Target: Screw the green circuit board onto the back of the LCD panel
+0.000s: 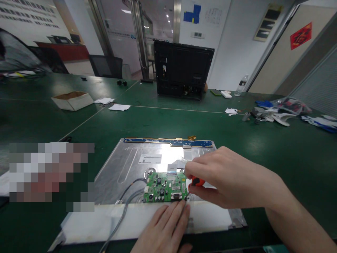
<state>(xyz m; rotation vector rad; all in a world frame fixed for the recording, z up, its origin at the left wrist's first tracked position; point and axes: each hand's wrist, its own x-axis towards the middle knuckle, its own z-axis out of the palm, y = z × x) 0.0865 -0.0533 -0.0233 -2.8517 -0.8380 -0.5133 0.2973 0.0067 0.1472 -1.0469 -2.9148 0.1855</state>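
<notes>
A green circuit board [165,187] lies on the back of a silver metal display panel [113,168]. My right hand [221,179] is closed around the red and black handle of a screwdriver [197,181]. Its thin shaft slants down to the board's lower right corner. Stretched flat over the white strip [100,221] of the panel, my left hand [168,228] has its fingertips at the board's lower edge, close to the screwdriver's tip. Grey cables [123,214] run from the board's left side. A flat ribbon cable [172,168] leaves its top edge.
A black monitor housing [184,70] stands upright at the back of the green table [163,123]. An open cardboard box [72,101] and papers [119,107] sit at the left. To the right are a bottle [241,85], a plastic bag [292,105] and gloves [321,122]. A blurred patch covers the near left.
</notes>
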